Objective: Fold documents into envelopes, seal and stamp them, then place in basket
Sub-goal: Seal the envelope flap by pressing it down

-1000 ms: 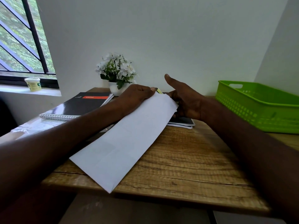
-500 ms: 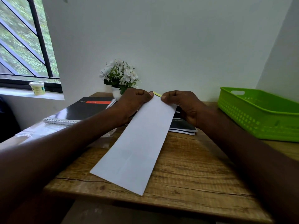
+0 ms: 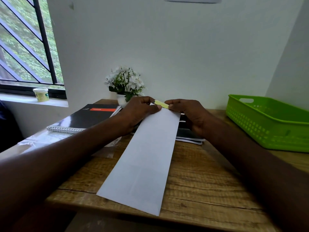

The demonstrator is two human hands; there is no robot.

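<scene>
A long white envelope (image 3: 145,158) lies lengthwise on the bench (image 3: 200,185), its near end at the front edge. At its far end, the left hand (image 3: 138,109) and right hand (image 3: 189,114) each pinch a yellow strip (image 3: 161,104). A green basket (image 3: 267,124) occupies the right edge.

- Left hand (image 3: 139,108) is showing bare, no rings or watch that I can see.
- Right hand (image 3: 189,113) is looking the same, nothing on the wrist.
- Both forearms are running bare to the frame edge, no sleeves showing.
- Short, plain nails are showing.
</scene>
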